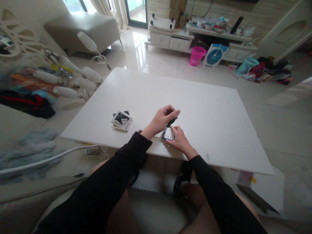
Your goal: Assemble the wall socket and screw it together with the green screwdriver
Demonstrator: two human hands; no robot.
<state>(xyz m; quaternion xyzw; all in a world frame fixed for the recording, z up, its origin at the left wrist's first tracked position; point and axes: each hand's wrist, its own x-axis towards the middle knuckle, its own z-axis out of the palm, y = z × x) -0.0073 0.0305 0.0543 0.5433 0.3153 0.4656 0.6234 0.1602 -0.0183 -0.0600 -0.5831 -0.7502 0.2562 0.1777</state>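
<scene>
My left hand (162, 119) is closed around a screwdriver (171, 122), of which only a bit of dark green handle shows. It points down at the far edge of a wall socket (168, 133), a white faceplate with dark slots. My right hand (179, 139) grips the socket from its right side, with the fingers at the far edge and the thumb at the near one. The socket is at the table's near edge. Where the screwdriver's tip meets it is hidden by my hands.
Left of my hands, a stack of white square frames (122, 121) with dark inserts lies on the white table (195, 100). A small clear piece (208, 157) sits near the front edge. A lamp with white shades (85, 84) stands beside the table's left side.
</scene>
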